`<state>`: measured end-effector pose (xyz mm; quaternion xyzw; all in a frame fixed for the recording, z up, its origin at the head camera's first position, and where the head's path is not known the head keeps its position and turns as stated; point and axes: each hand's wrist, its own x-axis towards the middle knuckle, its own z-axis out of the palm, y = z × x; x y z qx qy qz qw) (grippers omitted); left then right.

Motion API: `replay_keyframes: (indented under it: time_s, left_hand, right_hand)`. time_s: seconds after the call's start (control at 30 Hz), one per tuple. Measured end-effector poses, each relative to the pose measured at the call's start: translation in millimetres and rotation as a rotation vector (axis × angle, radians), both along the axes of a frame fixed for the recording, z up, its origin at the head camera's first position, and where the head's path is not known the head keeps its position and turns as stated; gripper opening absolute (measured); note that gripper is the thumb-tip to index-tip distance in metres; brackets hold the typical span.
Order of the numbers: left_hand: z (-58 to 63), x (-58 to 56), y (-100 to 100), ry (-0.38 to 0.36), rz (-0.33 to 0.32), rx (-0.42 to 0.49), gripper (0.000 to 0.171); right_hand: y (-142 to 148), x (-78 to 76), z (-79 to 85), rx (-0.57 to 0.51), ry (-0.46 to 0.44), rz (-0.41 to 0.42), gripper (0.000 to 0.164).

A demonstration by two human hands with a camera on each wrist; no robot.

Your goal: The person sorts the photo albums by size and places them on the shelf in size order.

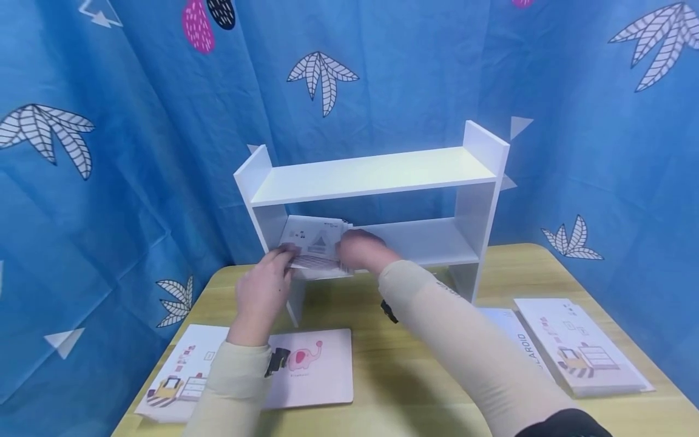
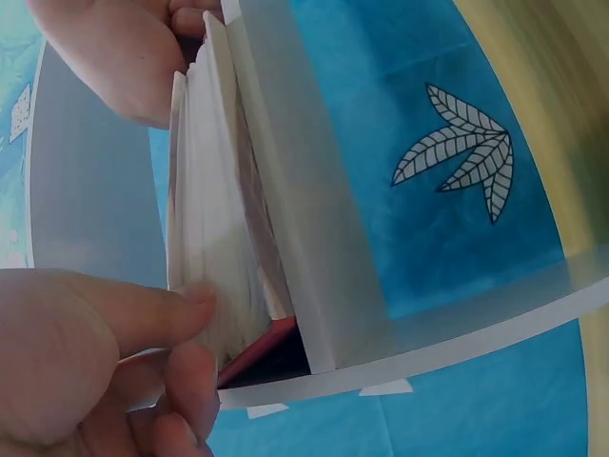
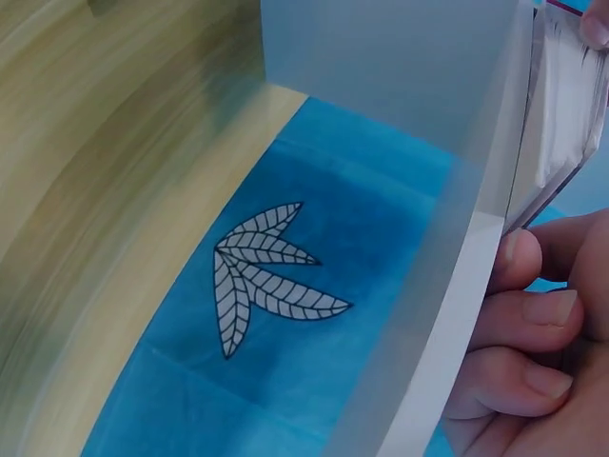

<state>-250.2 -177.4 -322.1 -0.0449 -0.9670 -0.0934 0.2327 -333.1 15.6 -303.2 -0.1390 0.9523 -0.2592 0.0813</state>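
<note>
One digger-printed booklet [image 1: 177, 370] lies at the near left of the wooden table [image 1: 388, 376], partly covered by my left sleeve [image 1: 237, 370]. Farther off and to the right, my left hand [image 1: 262, 297] is at the left near corner of the stack of booklets [image 1: 311, 233]; its fingers are bent, the thumb lies on the near page edges, and the corner is held. Below, just right of the sleeve, rests the elephant card [image 1: 322, 370]. The stack itself lies at the left end of the lower board [image 1: 431, 240] of the white shelf [image 1: 377, 176], beside the left side panel; whether it touches that panel is unclear to me. Governing relation, in my judgement: the stack lies between my two hands, its near page edges running left to right from one to the other. Neither hand is nearer, since both touch it; the cover is foreshortened, so I cannot tell its longer side. My right hand [image 1: 363, 249] grips the right end, fingers curled in close, thumb not clearly shown. Farther right, on the table, lie a lettered white booklet [image 1: 513, 328] and a digger-printed pile [image 1: 579, 352].
</note>
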Motion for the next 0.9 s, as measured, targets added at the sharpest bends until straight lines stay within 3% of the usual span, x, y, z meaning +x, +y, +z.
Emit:
replay_keyframes:
  time_s: [0.13, 0.3, 0.67, 0.9]
  left_hand:
    - [-1.8, 0.5, 0.2, 0.013, -0.012, -0.003, 0.041]
    - [-3.3, 6.6, 0.1, 0.043, -0.046, 0.021, 0.042]
    - [-2.8, 20.4, 4.6, 0.048, -0.125, 0.121, 0.039]
    - [-8.8, 22.0, 6.7, 0.040, -0.197, 0.203, 0.036]
  right_hand:
    - [3.7, 2.4, -2.3, -0.051, 0.004, -0.024, 0.030]
    - [11.7, 7.6, -5.0, -0.121, 0.039, 0.044, 0.037]
    - [27.5, 30.4, -4.4, -0.049, 0.240, 0.097, 0.049]
    - [41.6, 44.6, -13.6, -0.132, 0.253, 0.090, 0.048]
